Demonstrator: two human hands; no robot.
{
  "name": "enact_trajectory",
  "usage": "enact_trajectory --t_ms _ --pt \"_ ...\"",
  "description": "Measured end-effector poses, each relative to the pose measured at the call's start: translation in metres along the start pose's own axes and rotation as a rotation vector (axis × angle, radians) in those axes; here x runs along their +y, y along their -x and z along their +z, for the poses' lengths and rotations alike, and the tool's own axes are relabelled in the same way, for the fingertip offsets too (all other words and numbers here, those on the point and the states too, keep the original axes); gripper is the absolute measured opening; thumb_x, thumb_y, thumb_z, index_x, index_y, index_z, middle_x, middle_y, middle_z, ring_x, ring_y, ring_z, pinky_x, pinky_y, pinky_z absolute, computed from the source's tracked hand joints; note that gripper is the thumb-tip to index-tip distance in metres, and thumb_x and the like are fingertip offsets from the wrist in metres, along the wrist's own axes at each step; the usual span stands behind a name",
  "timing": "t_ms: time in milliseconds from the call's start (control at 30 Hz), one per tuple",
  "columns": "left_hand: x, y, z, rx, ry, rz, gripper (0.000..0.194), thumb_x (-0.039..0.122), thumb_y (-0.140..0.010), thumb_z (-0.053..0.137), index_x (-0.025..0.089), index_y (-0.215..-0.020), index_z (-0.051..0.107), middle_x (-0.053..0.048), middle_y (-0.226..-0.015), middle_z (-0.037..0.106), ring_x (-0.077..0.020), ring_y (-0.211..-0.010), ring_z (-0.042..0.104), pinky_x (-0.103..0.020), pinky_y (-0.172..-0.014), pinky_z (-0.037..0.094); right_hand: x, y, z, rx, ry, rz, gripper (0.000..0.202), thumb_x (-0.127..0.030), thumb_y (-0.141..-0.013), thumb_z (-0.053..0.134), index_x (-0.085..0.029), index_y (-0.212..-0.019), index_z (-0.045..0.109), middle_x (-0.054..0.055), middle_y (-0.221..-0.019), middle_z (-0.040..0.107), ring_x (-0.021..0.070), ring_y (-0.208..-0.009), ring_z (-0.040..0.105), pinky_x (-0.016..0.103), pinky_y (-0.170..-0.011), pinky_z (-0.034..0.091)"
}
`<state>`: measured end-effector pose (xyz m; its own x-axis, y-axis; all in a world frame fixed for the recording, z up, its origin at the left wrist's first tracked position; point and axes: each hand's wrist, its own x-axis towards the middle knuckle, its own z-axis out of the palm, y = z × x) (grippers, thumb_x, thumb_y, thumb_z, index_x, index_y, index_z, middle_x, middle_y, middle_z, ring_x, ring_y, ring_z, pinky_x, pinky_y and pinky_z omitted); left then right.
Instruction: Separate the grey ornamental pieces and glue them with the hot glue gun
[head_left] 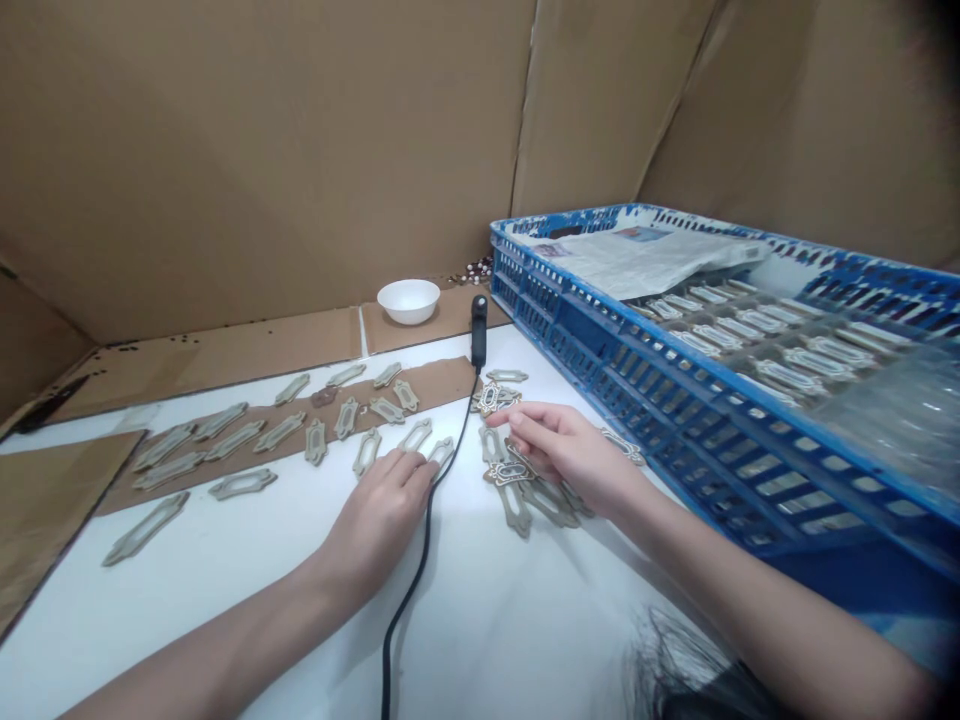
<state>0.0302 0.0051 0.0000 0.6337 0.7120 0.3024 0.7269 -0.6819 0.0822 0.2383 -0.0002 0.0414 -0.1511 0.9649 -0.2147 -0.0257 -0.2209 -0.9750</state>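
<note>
A: Back wall?
B: Brown cardboard wall, fills upper left and top centre. Near-vertical seam just right of top centre.
A: Sides?
B: Right panel, upper right, plain brown, meets the back at a slanting corner. Left panel, cut by the left edge, darker.
A: Furniture?
B: White tabletop, centre down to bottom edge. Cardboard strip along the wall's foot, left of centre, dark specks on it. Cardboard sheet, lower left edge.
A: Light?
B: Soft, source out of frame. Faint shadow upper left; upper right corner goes black.
</note>
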Motion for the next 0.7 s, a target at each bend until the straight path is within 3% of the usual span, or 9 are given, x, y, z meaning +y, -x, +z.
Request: enact_trajectory --t_ms 133,267,400,500,600,700 --pt "-0.004 -0.001 0.001 -0.031 -0.052 0.001 0.023 0.013 -0.084 0.035 0.013 -0.099 0.053 -0.009 -0.087 0.056 -0.0199 -0.083 0.049 -0.034 -0.07 0.043 -0.001 0.0 0.001 0.047 0.034 -0.047 0.028 -0.034 -0.075 0.051 -0.014 -0.094 0.05 -0.006 -0.054 0.047 0.0018 -0.033 0.022 0.018 -0.034 0.013" --pt "-0.01 -0.003 0.0 -0.041 -0.126 0.003 0.023 0.01 -0.083 0.037 0.012 -0.098 0.053 -0.01 -0.085 0.055 -0.0205 -0.081 0.048 -0.035 -0.071 0.043 -0.001 0.001 -0.001 0.118 0.086 -0.085 0.023 -0.035 -0.072 0.054 -0.016 -0.082 0.047 -0.003 -0.055 0.056 0.0017 -0.032 0.022 0.018 -0.033 0.012" --pt "-0.007 -0.004 -0.002 0.113 -0.184 0.044 0.027 0.007 -0.081 0.037 0.011 -0.102 0.053 -0.014 -0.103 0.052 -0.0231 -0.091 0.046 -0.036 -0.076 0.042 -0.001 0.001 -0.002 0.138 0.043 -0.116 0.022 -0.036 -0.072 0.056 -0.017 -0.076 0.046 -0.004 -0.053 0.055 0.0014 -0.032 0.023 0.018 -0.033 0.012" --pt "0.008 -0.008 -0.002 0.189 -0.134 0.162 0.031 0.006 -0.08 0.039 0.012 -0.107 0.051 -0.014 -0.113 0.049 -0.0238 -0.099 0.044 -0.037 -0.08 0.041 -0.001 0.002 -0.003 0.164 0.011 -0.136 0.022 -0.035 -0.072 0.056 -0.017 -0.073 0.044 -0.005 -0.051 0.052 0.0014 -0.032 0.024 0.018 -0.033 0.013" --pt "0.027 -0.016 -0.001 0.074 -0.078 0.297 0.037 0.006 -0.079 0.04 0.014 -0.116 0.045 -0.013 -0.115 0.05 -0.0231 -0.099 0.045 -0.037 -0.082 0.041 -0.002 0.002 -0.003 0.141 -0.021 -0.145 0.021 -0.035 -0.074 0.054 -0.017 -0.073 0.043 -0.005 -0.053 0.05 0.0012 -0.032 0.024 0.017 -0.033 0.014" --pt "0.039 -0.021 0.002 -0.034 -0.061 0.328 0.035 0.006 -0.08 0.039 0.013 -0.113 0.047 -0.012 -0.106 0.056 -0.0222 -0.092 0.049 -0.036 -0.076 0.042 -0.002 0.002 -0.002 0.081 -0.027 -0.127 0.019 -0.035 -0.075 0.051 -0.017 -0.078 0.043 -0.005 -0.058 0.051 0.0008 -0.032 0.023 0.017 -0.033 0.015"
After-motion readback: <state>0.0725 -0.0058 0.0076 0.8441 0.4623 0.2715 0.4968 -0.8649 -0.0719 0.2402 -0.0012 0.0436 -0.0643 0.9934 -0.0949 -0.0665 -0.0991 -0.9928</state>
